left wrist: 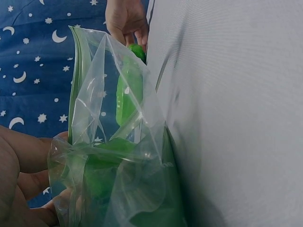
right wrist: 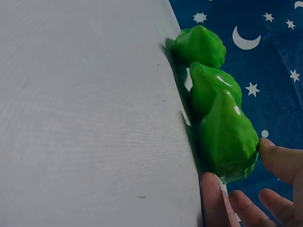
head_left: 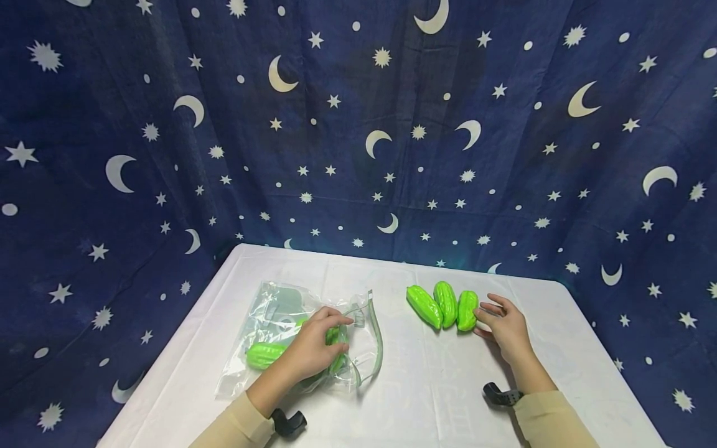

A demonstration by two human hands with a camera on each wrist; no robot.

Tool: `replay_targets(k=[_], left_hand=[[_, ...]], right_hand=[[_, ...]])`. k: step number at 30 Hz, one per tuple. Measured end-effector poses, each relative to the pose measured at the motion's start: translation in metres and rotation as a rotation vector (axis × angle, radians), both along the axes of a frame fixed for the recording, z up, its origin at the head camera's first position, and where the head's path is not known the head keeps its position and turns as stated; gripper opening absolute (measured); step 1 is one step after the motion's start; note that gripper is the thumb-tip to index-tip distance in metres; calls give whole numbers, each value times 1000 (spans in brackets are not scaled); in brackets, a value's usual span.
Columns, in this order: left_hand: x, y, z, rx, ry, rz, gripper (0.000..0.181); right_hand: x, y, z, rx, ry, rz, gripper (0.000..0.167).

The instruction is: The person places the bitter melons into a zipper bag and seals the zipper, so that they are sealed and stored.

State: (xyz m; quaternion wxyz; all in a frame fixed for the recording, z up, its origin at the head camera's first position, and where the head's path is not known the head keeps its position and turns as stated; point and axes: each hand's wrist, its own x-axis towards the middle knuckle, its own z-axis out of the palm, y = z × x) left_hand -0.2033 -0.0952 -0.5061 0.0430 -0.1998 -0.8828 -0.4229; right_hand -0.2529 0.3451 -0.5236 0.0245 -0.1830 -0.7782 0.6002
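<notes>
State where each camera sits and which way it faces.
Head: on the head, facing forward and down over a white table; left hand, right hand, beige sleeves show.
Left wrist: worn there, facing a clear plastic bag; left hand near, right hand beyond.
Right wrist: worn there, facing three glossy green oblong vegetables; right hand partly shows.
Head and right wrist share the vegetables.

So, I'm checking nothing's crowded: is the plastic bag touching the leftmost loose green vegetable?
Apart. The head view shows bare white tablecloth between the plastic bag's open rim and the leftmost loose vegetable.
</notes>
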Motion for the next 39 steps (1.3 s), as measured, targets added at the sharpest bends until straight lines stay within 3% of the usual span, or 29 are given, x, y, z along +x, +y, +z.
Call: replay_targets(k=[16,39], left_hand=[[0,-1,1,-7,6,4,47],[-2,-2,-3,-8,9,-8,48]], right_hand=[[-1,3,0,3,-15,103,90],[4,-3,0,23,-31,98,79]])
